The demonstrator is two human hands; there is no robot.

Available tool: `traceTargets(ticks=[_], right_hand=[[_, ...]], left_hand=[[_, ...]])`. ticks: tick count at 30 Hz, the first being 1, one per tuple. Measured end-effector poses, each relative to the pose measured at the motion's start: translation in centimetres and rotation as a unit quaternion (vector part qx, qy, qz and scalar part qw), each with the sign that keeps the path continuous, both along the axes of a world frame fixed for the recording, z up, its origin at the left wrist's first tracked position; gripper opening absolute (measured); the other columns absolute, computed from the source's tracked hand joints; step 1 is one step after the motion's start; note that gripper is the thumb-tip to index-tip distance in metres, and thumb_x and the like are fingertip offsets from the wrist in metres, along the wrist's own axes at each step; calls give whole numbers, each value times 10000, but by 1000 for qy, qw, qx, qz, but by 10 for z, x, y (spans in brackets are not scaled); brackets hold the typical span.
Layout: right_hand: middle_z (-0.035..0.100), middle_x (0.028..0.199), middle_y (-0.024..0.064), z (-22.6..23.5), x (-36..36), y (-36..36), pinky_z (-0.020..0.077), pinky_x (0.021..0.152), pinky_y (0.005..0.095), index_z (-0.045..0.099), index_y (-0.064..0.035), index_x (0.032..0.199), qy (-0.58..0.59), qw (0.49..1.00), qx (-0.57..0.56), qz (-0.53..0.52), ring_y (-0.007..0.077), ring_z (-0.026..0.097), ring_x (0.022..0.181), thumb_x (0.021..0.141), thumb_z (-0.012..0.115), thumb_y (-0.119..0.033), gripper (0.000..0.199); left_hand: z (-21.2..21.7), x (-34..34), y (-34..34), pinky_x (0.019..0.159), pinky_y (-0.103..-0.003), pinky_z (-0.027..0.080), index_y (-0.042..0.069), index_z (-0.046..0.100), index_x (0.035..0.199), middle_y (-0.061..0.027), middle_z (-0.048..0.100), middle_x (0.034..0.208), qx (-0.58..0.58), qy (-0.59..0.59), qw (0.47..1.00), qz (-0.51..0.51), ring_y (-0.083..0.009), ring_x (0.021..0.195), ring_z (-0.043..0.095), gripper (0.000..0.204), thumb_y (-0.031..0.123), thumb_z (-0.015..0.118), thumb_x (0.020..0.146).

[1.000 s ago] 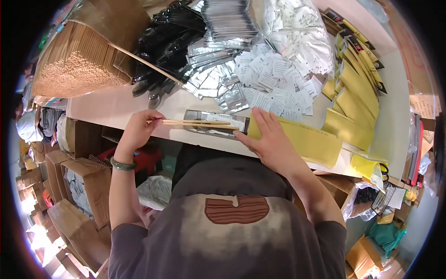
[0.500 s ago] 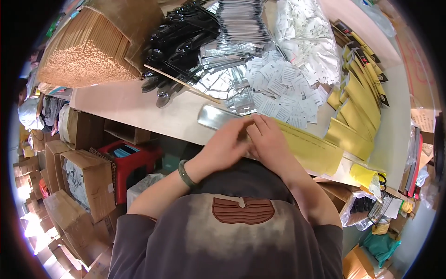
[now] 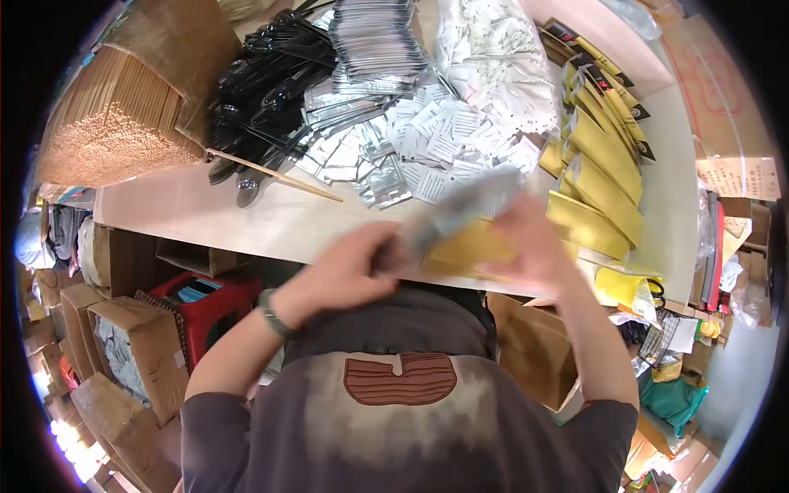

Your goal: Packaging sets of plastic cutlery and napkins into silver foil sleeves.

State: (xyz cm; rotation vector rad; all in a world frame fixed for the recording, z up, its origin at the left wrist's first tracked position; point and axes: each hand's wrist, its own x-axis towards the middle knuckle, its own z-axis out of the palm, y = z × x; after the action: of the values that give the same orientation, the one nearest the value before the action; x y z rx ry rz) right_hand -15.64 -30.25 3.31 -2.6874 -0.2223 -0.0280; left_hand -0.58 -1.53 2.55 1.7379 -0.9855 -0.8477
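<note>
The left hand (image 3: 352, 264) curls closed around the left end of a blurred grey packet (image 3: 462, 210), which slants up to the right above the near edge of the table (image 3: 283, 222). The right hand (image 3: 538, 246), half open, is at the packet's right end; blur hides whether it grips. A yellow sleeve (image 3: 464, 251) shows between the hands.

Chopsticks (image 3: 107, 144): pale wood is seen, matt.
Black spoons (image 3: 267, 90): smooth plastic is seen, glossy.
Sachets (image 3: 378, 41): silvery, foil-like film is shown, shiny.
Yellow pouches (image 3: 604, 172): soft sheen is shown.
Held packet (image 3: 464, 207): greyish sheen is shown (material blurred).
</note>
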Motion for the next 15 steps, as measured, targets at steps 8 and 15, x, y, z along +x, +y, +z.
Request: traceTargets(ticks=[8,15], right_hand=[[671,963,185,-8,17,79,516,765,465,615,-25,845,21,982,22,-188,372,646,914,848,693,-293,279],[649,723,180,-40,38,94,499,657,508,633,-52,775,106,957,30,-270,403,635,700,879,589,-236,217]], left_hand=[[-12,-1,16,737,-431,526,42,584,1056,-167,658,910,175,-108,976,74,-379,837,653,398,188,747,723],[-16,9,51,758,-408,526,73,559,1242,-130,626,989,184,-287,937,72,-344,909,641,624,201,839,699]])
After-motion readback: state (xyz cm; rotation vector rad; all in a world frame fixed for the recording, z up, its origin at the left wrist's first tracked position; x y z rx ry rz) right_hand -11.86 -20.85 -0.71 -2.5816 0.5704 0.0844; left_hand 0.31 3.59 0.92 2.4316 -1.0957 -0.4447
